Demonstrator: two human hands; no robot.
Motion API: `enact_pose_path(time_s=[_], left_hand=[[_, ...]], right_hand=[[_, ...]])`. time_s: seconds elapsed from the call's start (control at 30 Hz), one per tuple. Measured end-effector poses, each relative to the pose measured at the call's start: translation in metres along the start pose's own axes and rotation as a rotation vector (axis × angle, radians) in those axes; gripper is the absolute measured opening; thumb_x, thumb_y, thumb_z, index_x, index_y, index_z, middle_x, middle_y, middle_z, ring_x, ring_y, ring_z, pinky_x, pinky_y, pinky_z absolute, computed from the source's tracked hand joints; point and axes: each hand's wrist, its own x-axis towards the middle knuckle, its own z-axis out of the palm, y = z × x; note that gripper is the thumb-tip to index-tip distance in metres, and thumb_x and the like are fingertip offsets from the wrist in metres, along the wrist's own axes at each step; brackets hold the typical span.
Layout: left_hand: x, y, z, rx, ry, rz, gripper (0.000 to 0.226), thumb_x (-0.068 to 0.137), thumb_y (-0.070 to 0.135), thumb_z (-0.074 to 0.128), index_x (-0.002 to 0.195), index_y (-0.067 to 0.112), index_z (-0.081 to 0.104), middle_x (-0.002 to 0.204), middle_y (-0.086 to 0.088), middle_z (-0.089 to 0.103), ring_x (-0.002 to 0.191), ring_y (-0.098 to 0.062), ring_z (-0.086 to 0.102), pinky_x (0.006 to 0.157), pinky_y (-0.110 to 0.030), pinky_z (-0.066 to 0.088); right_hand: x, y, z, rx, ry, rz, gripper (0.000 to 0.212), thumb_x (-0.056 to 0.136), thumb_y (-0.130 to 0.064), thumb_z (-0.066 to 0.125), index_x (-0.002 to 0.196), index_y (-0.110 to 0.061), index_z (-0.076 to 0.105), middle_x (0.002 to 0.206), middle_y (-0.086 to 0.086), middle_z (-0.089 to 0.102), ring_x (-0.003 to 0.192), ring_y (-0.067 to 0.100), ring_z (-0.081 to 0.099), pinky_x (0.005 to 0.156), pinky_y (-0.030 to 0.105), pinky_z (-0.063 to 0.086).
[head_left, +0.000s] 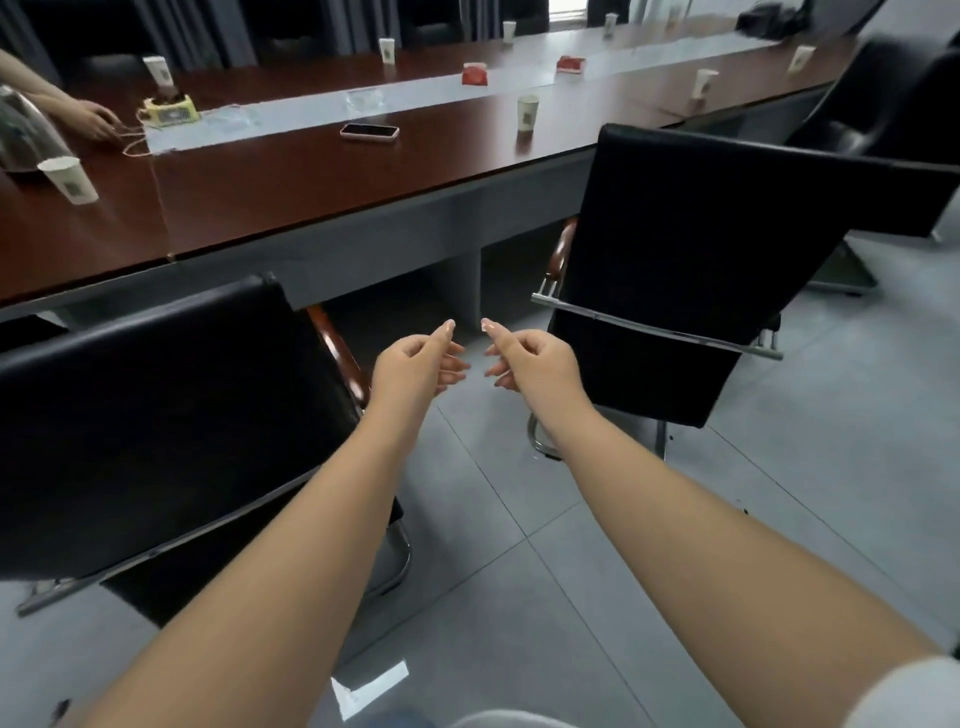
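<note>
Fingers (441, 332) curl loosely on both hands, index fingers leading, and pinch nothing. Our left hand (415, 366) and right hand (537, 366) hover close together, tips nearly meeting, over the strip of floor (519, 519) between two chairs. We judge the step to be a reach for one of them. To do it well, we should part the hands, uncurl the fingers and take a backrest by its top edge, gripping squarely so the chair slides straight rather than twisting. The left chair (156, 415) stands just beside our left wrist, black and glossy, drawn up to the table (311, 171). The right chair (701, 260), its match, stands a little farther off, skewed to the table edge.
</note>
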Motion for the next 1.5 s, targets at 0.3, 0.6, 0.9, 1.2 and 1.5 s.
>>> enact_pose_path(time_s=[0.3,0.6,0.9,1.2,1.5], left_hand=[[0.054,-0.005,0.038,0.03,0.034,-0.068,0.026,0.092,0.036,0.053,0.077,0.016,0.062,0.075,0.0,0.066,0.071,-0.011,0.063,0.066,-0.02,0.049],[0.179,-0.001,0.062,-0.003,0.094,-0.1,0.026,0.093,0.037,0.051,0.077,0.019,0.061,0.078,0.001,0.065,0.074,-0.011,0.061,0.061,-0.018,0.046],[0.312,0.017,0.058,-0.056,0.127,-0.189,0.026,0.091,0.037,0.054,0.075,0.018,0.063,0.076,-0.001,0.068,0.076,-0.013,0.065,0.073,-0.025,0.051],[0.416,0.032,0.084,-0.026,0.061,-0.224,0.025,0.091,0.037,0.054,0.078,0.018,0.063,0.084,-0.004,0.07,0.08,-0.015,0.065,0.08,-0.03,0.052],[0.552,0.039,0.14,0.026,-0.035,-0.304,0.027,0.09,0.041,0.054,0.083,0.018,0.065,0.084,-0.002,0.07,0.084,-0.017,0.066,0.083,-0.032,0.052]], right_hand=[[0.06,0.024,-0.015,0.04,0.039,0.078,0.031,0.089,-0.041,0.056,0.081,-0.012,0.062,0.065,0.001,0.061,0.062,0.01,0.057,0.066,0.022,0.05],[0.184,0.031,0.006,-0.041,-0.032,0.131,0.033,0.089,-0.04,0.056,0.085,-0.008,0.064,0.069,0.002,0.062,0.059,0.006,0.057,0.063,0.018,0.049],[0.311,0.02,0.046,-0.021,-0.092,0.209,0.03,0.09,-0.038,0.057,0.072,-0.014,0.06,0.064,0.003,0.06,0.057,0.01,0.055,0.06,0.017,0.047],[0.418,0.019,0.054,0.053,-0.006,0.284,0.032,0.09,-0.038,0.057,0.067,-0.015,0.059,0.055,-0.002,0.057,0.054,0.01,0.052,0.059,0.02,0.045],[0.554,0.033,0.056,0.087,0.034,0.379,0.033,0.091,-0.04,0.055,0.069,-0.016,0.059,0.059,-0.001,0.058,0.052,0.007,0.052,0.054,0.017,0.044]])
